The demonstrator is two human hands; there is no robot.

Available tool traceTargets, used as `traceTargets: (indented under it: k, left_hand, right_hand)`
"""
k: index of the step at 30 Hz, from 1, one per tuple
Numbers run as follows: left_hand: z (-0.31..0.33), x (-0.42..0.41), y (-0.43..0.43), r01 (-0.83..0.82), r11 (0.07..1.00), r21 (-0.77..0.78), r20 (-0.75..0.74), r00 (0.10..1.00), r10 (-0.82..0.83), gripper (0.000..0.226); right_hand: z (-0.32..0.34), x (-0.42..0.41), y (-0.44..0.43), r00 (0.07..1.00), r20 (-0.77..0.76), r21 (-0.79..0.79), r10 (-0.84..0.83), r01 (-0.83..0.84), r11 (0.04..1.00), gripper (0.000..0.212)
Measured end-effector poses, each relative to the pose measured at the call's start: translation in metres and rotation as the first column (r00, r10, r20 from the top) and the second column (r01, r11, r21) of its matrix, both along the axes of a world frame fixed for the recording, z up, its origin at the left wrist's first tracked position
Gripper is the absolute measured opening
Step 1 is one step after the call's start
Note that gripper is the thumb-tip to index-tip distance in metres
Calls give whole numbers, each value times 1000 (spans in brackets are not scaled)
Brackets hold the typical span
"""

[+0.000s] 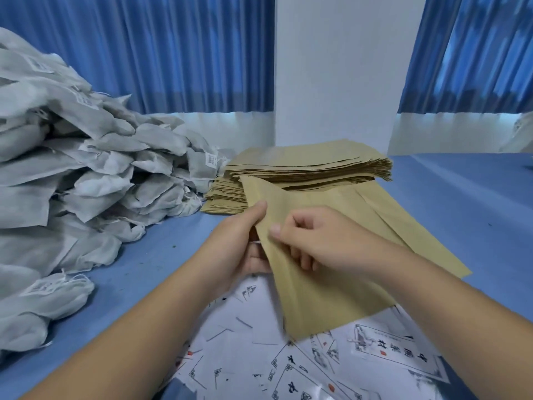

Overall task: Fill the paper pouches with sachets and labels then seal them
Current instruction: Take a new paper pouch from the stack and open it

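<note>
crowding the left of the bench point(461, 197) is a heap of grey sachets point(86, 168), reaching a stack of paper pouches point(311, 166) at the back. printed labels point(288, 368) lie scattered nearest the person, partly hidden by both forearms. one pouch point(323, 298) is held above the labels: the left hand point(245, 243) grips its left edge, thumb on top, and the right hand point(317, 235) pinches the same edge just beside it.
</note>
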State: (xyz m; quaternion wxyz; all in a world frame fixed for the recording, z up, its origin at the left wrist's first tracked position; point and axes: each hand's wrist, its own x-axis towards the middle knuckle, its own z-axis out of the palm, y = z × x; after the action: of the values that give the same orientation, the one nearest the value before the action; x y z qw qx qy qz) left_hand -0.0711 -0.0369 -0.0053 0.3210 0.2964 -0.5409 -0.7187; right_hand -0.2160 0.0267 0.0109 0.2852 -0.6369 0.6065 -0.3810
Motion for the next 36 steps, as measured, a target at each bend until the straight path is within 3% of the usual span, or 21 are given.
traceTargets:
  k: [5, 13, 23, 34, 36]
  left_hand:
    - [1, 8, -9, 20, 999, 33, -188, 982, -14, 47]
    - [-14, 8, -18, 98, 993, -69, -192, 975, -110, 32]
    - [-18, 6, -11, 184, 974, -129, -252, 944, -212, 30]
    - [-13, 6, -7, 179, 968, -175, -221, 951, -216, 24]
    - [-13, 8, -8, 188, 966, -175, -229, 947, -226, 25]
  right_hand:
    - [26, 7, -33, 986, -162, 92, 29, -15, 996, 50]
    - [11, -11, -44, 1000, -7, 168, -8, 9, 986, 52]
    - [11, -21, -39, 978, 189, 192, 84, -121, 974, 51]
    - [15, -16, -33, 985, 99, 192, 145, -162, 968, 64]
    - [16, -15, -32, 983, 120, 171, 142, -162, 972, 56]
